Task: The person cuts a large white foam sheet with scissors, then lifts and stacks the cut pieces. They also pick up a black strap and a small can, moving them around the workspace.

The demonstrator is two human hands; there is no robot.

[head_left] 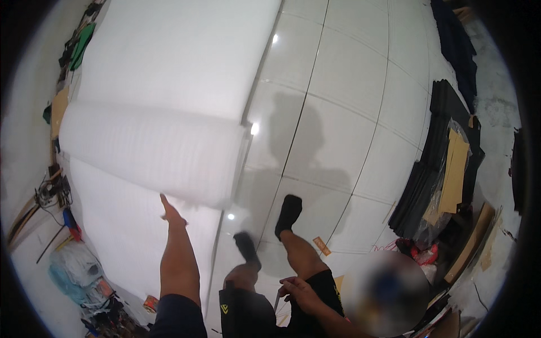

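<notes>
A wide white sheet [180, 50], which looks like packing foam, lies along the left of the floor. Across it runs a thick, rounded fold or roll [152, 149] of the same material, blurred along its near edge. My left hand [172, 214] is stretched out over the sheet just on the near side of this roll, fingers extended and nothing seen in them. Whether it touches the sheet I cannot tell. Close to my thigh, my right hand [301, 294] is closed around a thin, pale, flat strip [277, 297] whose kind I cannot make out.
Pale tiles [332, 124] cover the floor, where my socked feet stand. On the right are stacked black sheets [417, 180] with brown cardboard [454, 169] on top. Plastic bags [79, 270] and cables lie at lower left. A blurred patch [389, 293] covers something at lower right.
</notes>
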